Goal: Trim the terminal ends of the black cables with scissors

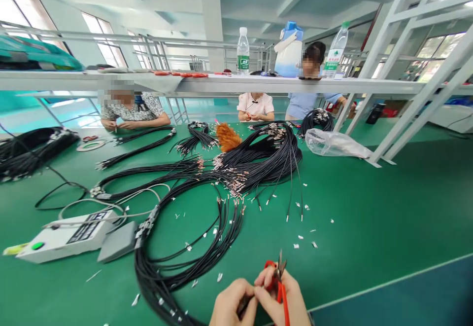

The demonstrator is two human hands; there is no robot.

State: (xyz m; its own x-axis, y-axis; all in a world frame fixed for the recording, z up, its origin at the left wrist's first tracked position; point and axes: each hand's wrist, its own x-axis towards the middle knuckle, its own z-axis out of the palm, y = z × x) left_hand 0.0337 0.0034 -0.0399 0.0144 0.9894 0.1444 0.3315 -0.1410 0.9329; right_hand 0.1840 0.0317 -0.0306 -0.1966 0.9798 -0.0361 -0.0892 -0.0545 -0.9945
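At the bottom centre, my left hand (233, 304) is closed in a pinch, its fingertips against those of my right hand. A bit of dark strand, apparently a black cable, shows between its fingers; the rest is hidden. My right hand (291, 300) is wrapped round red-handled scissors (283, 291), with the short metal blades pointing up and slightly apart. Its thumb and a finger also meet at the left fingertips. Left of my hands curves a bundle of black cables (142, 262), bound with white tape and with bare copper-coloured tips at its far end.
More black cable bundles (284, 153) cover the middle of the green table (369, 207), among white scraps. At left lies a white box (74, 237) with a green button beside a grey pedal (118, 242). A shelf (207, 84) carrying bottles crosses ahead; several people sit beyond it.
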